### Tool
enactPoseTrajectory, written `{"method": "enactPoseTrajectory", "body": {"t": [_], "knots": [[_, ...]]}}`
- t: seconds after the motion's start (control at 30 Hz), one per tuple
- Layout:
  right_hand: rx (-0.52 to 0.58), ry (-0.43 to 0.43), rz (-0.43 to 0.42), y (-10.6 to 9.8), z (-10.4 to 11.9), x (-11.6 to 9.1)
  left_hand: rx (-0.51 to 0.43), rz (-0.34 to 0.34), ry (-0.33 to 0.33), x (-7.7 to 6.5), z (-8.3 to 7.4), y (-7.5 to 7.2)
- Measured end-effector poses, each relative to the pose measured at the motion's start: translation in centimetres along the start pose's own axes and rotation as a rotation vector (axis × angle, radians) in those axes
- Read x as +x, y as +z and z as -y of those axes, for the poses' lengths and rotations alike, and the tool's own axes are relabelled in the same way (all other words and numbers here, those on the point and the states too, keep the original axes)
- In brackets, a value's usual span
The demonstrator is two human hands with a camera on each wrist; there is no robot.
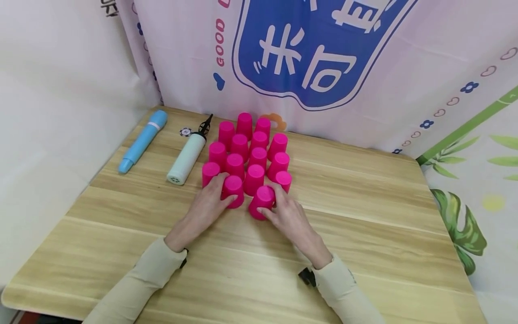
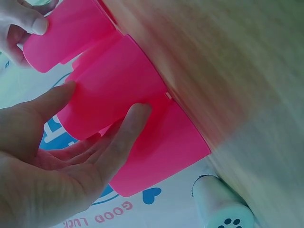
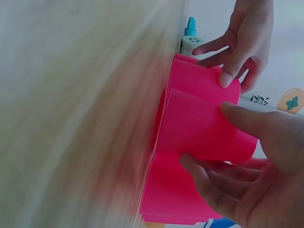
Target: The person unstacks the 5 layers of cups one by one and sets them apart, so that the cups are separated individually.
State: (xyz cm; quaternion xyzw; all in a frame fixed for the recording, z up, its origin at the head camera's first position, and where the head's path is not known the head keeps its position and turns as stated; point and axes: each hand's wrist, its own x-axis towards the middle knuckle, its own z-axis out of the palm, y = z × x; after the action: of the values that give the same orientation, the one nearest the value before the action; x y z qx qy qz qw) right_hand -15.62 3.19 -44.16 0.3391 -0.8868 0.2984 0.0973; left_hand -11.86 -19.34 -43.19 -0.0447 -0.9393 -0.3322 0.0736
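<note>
Several bright pink plastic cups stand upside down in a close cluster on the wooden table. At the cluster's near left, my left hand holds a pink cup, thumb on one side and fingers on the other. My right hand grips another pink cup, which stands slightly nearer to me than the rest. In the left wrist view, the thumb and index finger of the left hand span the cup. The right wrist view has the right hand around its cup, whose rim is at the tabletop.
Left of the cups lie a pale green hand pump with a black nozzle and a blue tube-shaped pump. A small round black-and-white disc lies near the nozzle. A printed curtain hangs behind the table.
</note>
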Motion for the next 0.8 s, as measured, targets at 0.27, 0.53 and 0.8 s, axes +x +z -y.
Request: {"method": "enactPoseTrajectory", "body": {"t": [0.27,0.53,0.8], "knots": [[-0.011,0.015,-0.004,0.33,0.04,0.25,0.009,-0.010,0.011,-0.05,0.11,0.07],[-0.038,0.018,0.005,0.35,0.09,0.36,0.026,-0.020,0.040,-0.05,0.14,0.14],[-0.054,0.021,0.005,0.30,0.15,0.07,0.037,0.002,0.044,-0.32,-0.12,0.29]]}}
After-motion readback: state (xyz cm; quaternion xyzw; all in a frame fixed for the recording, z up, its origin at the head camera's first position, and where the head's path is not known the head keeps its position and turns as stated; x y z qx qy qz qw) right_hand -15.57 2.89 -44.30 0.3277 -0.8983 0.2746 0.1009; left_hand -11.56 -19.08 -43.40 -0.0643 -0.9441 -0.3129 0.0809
